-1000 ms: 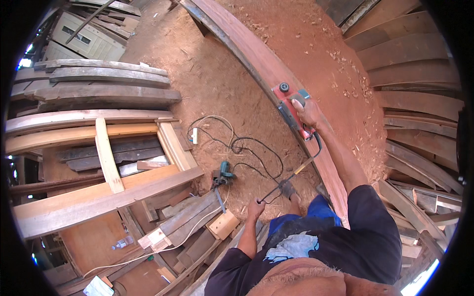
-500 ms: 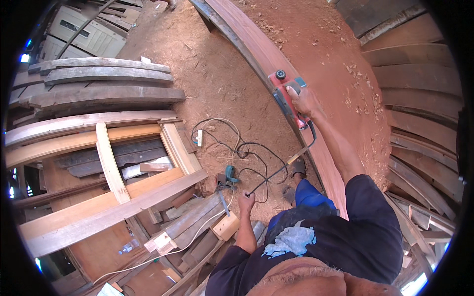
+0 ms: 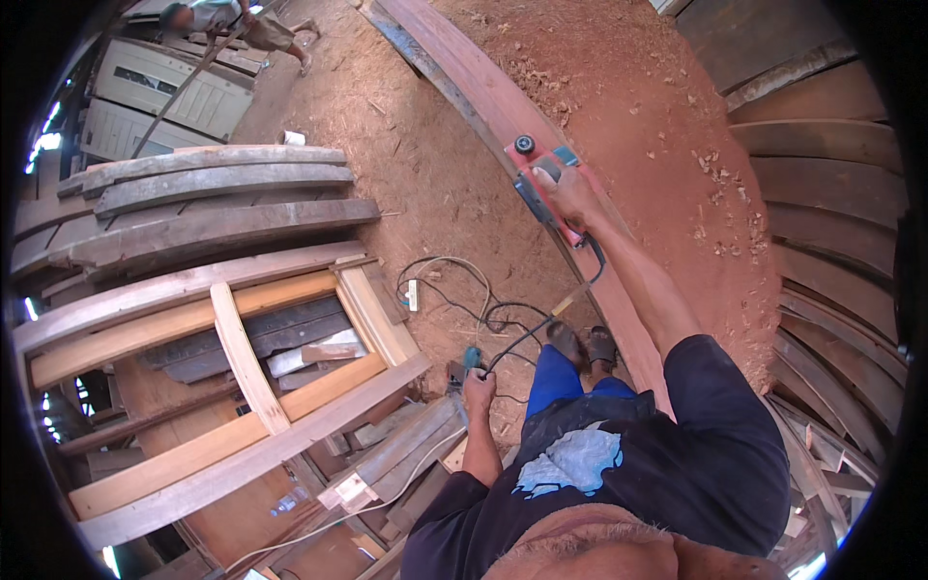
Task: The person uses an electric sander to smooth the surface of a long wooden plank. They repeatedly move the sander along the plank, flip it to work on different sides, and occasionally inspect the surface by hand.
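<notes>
My right hand (image 3: 572, 195) is closed round the handle of a red and black electric hand planer (image 3: 532, 160) with a round black front knob. The planer rests on a long reddish wooden plank (image 3: 464, 63) that runs from far ahead to beside my right hip. From its rear end a black power cord (image 3: 527, 335) hangs in a curve, with a tan piece (image 3: 563, 306) on it. Nearer to me, my left hand (image 3: 478, 389) is closed on that cord, holding it off the ground. A teal power tool (image 3: 472, 357) shows just beyond this hand, partly hidden.
At left lie a wooden frame (image 3: 242, 358) and stacked grey beams (image 3: 222, 220). A white power socket (image 3: 413, 295) and looped cables lie on the dirt. Boards (image 3: 822, 193) lean along the right side. A person (image 3: 271, 34) is at the far left, near pale doors (image 3: 174, 92).
My view has shifted, and my feet have moved closer together beside the plank. Planer and left hand have gone slightly forward with me. A person has come into sight at the far left.
</notes>
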A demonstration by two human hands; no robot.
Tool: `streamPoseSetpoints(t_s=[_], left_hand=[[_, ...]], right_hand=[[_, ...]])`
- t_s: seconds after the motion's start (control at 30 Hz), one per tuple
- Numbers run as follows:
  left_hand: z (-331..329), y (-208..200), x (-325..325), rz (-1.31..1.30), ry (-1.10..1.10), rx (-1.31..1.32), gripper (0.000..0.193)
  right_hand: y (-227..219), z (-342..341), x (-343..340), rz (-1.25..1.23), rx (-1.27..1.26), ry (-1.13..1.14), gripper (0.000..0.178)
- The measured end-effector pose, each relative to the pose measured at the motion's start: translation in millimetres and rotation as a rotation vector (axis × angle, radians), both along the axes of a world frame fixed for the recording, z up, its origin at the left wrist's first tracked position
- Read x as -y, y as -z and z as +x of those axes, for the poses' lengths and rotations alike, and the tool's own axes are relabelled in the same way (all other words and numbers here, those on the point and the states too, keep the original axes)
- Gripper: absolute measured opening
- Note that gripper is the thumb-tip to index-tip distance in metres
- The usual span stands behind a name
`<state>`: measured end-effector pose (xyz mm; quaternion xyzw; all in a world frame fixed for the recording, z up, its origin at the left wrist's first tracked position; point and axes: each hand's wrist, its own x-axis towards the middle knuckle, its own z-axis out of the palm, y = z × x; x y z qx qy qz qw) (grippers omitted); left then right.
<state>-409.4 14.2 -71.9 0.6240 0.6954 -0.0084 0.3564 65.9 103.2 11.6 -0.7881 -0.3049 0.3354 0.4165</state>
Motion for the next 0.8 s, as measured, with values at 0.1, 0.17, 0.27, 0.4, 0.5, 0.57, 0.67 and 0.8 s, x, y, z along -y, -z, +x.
streamPoseSetpoints(t_s=[0.1,0.17,0.27,0.4,0.5,0.57,0.67,0.8], left_hand=[[-12,31,-26,0.059,0.061,-0.014,0.027],[-2,37,-45,0.047,0.069,-0.009,0.027],[23,36,-75,0.010,0.074,-0.041,0.027],[34,68,-122,-0.078,0.083,-0.005,0.027],[56,73,-160,-0.091,0.085,0.022,0.027],[71,63,-190,-0.128,0.041,0.048,0.026],[78,56,-233,-0.041,0.136,0.034,0.025],[92,47,-289,0.014,0.112,0.089,0.025]], right_hand=[[-10,7,-29,0.026,-0.011,0.017,0.076],[-14,16,-48,0.026,-0.005,0.024,0.076],[1,31,-84,0.088,0.101,0.050,0.061],[-4,46,-129,0.079,0.146,0.058,0.056],[2,70,-166,-0.045,0.197,0.010,0.055],[-11,75,-185,-0.027,0.197,0.027,0.056],[-17,84,-222,0.007,0.183,0.057,0.058],[-29,98,-259,0.028,0.209,0.073,0.063]])
